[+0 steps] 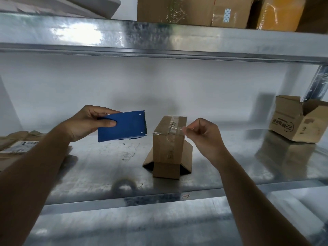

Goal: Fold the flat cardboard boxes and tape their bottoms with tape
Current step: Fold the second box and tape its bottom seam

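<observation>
A galvanised metal shelf (pixel 106 167) runs across the view against a white wall, with a second steel shelf (pixel 159 38) overhead carrying taped cartons (pixel 193 10). Near the middle of the lower shelf stands the small cardboard box (pixel 168 144), upside down: its long axis is vertical, its sealed bottom faces up, and its open flaps splay out on the metal towards the viewer and to both sides. Clear tape (pixel 174 125) runs along the top seam and down the near face.

The right hand (pixel 204 135), just right of the box's top edge, has its fingers curled, and thumb and forefinger pinch a thin strand of that tape, stretched across to the box's upper left corner. The left hand (pixel 88 121) grips a blue tape dispenser (pixel 121 126), raised above the shelf just left of the box and apart from it, its toothed cutting edge pointing right at the box.

Flat cardboard blanks (pixel 16 144) lie at the far left under the left forearm. An open carton (pixel 298 119) sits well apart at the right, beside the upright post (pixel 317 82). Bare metal extends in front of the box to the shelf's front lip.
</observation>
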`<action>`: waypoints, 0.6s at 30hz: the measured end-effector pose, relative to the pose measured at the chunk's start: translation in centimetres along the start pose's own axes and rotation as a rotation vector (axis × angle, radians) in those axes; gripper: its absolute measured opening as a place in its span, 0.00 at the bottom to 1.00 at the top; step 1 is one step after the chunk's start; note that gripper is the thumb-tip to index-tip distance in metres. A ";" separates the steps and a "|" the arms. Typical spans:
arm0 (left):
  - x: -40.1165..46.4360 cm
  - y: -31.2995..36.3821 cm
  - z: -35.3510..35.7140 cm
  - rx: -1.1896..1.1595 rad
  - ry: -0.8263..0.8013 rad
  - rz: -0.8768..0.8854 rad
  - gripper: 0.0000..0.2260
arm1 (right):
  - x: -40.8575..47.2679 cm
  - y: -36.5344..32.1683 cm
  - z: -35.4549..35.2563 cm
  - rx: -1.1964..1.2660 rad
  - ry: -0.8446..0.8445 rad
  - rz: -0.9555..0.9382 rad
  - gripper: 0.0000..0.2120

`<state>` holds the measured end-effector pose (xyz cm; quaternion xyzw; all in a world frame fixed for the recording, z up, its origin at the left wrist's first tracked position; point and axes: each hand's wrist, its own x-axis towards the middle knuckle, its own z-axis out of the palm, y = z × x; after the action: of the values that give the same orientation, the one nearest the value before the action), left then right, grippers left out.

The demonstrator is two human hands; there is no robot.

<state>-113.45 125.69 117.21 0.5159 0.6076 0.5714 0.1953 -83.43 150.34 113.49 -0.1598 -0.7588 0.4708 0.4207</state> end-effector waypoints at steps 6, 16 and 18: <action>-0.3 -0.6 0.2 0.024 0.036 -0.007 0.19 | -0.3 1.9 0.7 -0.146 0.029 -0.021 0.08; 0.4 -1.0 0.4 0.041 0.047 0.015 0.19 | 0.3 2.8 0.7 -0.212 0.073 0.009 0.05; 0.7 -1.2 0.4 0.055 0.049 0.012 0.20 | 0.4 3.1 0.7 -0.213 0.067 0.030 0.05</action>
<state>-113.87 126.77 116.27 0.5105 0.6248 0.5680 0.1625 -84.64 151.73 110.91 -0.2308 -0.7876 0.3880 0.4194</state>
